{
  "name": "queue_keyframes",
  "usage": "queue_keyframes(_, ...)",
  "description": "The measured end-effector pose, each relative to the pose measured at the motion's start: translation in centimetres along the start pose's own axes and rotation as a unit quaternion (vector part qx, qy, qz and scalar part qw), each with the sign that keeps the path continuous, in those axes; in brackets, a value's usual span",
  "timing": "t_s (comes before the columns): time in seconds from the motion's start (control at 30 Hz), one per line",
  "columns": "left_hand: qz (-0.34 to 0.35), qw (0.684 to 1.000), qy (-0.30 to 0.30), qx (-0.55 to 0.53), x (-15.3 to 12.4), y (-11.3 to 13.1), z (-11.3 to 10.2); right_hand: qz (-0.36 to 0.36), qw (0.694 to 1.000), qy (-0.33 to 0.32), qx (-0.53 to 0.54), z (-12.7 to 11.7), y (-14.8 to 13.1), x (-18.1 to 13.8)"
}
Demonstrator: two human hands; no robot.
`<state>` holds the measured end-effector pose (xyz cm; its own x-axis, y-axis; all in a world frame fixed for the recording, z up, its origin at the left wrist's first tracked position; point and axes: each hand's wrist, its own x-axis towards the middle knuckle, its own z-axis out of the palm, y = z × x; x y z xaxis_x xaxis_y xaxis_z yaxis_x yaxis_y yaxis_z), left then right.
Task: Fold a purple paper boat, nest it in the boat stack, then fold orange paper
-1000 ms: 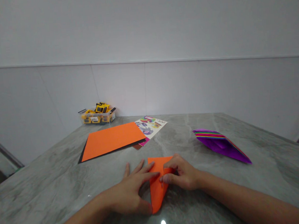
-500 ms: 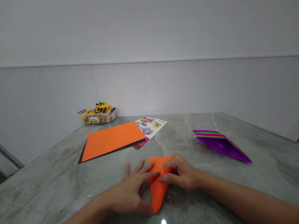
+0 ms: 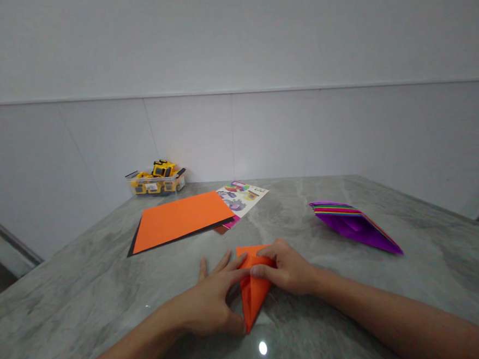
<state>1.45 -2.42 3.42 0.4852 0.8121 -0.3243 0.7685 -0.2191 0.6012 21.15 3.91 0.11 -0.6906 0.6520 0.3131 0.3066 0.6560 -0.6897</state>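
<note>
A folded piece of orange paper (image 3: 258, 297) lies on the tabletop in front of me, narrowing to a point at its near end. My left hand (image 3: 213, 300) is open beside it, fingers spread. Its index and middle fingertips rest on the paper's left side, and the thumb touches the pointed near end. From the right, my right hand (image 3: 287, 269) pinches a flap of the paper between thumb and bent fingers near the middle. Those fingers cover part of the upper right of the sheet.
Beyond my left hand, large orange sheets (image 3: 180, 219) lie over a black one. Partly under them is a printed leaflet (image 3: 247, 197). A clear box (image 3: 157, 182) of yellow toy vehicles stands near the wall. A purple, many-coloured paper stack (image 3: 355, 226) lies at right on the grey table (image 3: 335, 315).
My right hand has drawn the paper's right flap leftward, toward the middle. The near end, rounded before, is now a sharp, creased point. My left hand has stayed almost in place.
</note>
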Motion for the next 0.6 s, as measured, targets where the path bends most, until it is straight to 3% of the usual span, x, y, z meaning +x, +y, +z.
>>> queue_keyframes(0.13,0.01,1.0,0.01,-0.013,0.0,-0.4,0.3,0.087,0.996,0.007,-0.011,0.3,-0.5,0.5)
queue_keyframes(0.23,0.021,0.992,0.084,-0.092,0.5,-1.2,1.0,0.12,0.993,0.01,-0.006,0.3,-0.7,0.5)
queue_keyframes(0.27,0.019,0.98,0.139,-0.144,0.9,-1.5,1.2,0.126,0.992,0.017,0.008,0.2,-0.7,0.5)
queue_keyframes(0.37,-0.019,0.902,0.307,-0.304,1.7,-1.6,1.6,0.135,0.986,0.071,0.069,0.0,-0.8,0.5)
queue_keyframes(0.43,-0.049,0.858,0.346,-0.378,1.7,-1.1,1.5,0.129,0.979,0.122,0.103,-0.1,-0.8,0.5)
queue_keyframes(0.5,-0.075,0.841,0.3,-0.443,1.4,-0.3,1.6,0.118,0.971,0.165,0.124,-0.1,-0.8,0.5)
queue_keyframes(0.6,-0.079,0.843,0.154,-0.51,0.8,0.7,2.3,0.1,0.964,0.212,0.124,0.2,-1.0,0.2)
